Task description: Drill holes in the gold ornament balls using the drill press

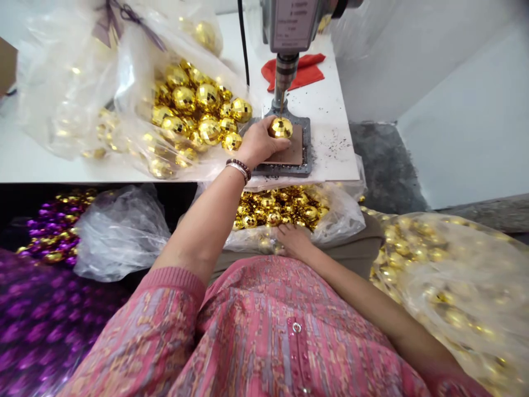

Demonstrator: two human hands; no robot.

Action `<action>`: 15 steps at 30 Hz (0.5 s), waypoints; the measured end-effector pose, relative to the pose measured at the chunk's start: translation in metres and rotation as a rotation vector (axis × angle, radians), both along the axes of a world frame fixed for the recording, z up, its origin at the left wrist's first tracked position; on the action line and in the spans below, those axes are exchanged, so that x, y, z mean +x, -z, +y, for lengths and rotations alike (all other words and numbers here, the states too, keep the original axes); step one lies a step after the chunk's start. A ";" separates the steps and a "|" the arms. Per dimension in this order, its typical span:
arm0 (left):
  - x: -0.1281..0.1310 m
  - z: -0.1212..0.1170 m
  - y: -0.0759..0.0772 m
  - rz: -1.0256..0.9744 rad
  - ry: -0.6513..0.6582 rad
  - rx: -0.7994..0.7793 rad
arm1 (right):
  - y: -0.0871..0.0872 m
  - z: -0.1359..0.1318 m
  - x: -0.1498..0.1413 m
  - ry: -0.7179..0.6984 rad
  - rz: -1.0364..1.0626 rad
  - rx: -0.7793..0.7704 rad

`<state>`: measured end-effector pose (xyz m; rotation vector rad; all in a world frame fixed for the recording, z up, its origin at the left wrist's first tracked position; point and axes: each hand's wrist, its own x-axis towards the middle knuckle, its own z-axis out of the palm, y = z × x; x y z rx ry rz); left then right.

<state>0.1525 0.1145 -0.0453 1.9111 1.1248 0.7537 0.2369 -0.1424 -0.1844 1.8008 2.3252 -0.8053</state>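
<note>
My left hand is closed around a gold mirrored ball, steadying it on the brown board of the drill press base. Directly above, the thin drill bit meets or nearly meets the ball's top; the exact contact is too small to tell. On my lap lies a clear plastic bag of smaller-looking gold balls. My right hand rests at its near edge, fingers stretched out and a little apart, touching the plastic or the balls.
The drill press head stands over the white table, with a red cloth behind and dark shavings around. Left on the table, an open clear bag holds gold balls. Purple balls lie lower left; another gold-filled bag sits right.
</note>
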 end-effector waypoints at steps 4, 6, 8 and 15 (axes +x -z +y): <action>0.000 -0.002 -0.003 -0.036 0.005 -0.017 | 0.001 0.011 -0.003 -0.071 0.031 -0.118; 0.000 -0.002 -0.003 -0.046 0.011 -0.028 | -0.009 0.006 0.007 -0.103 0.100 -0.183; 0.000 -0.003 -0.004 -0.048 0.015 -0.030 | -0.023 -0.006 0.019 -0.129 0.194 -0.257; -0.001 -0.005 -0.005 -0.035 0.011 -0.033 | -0.042 -0.021 0.034 0.009 0.534 -0.438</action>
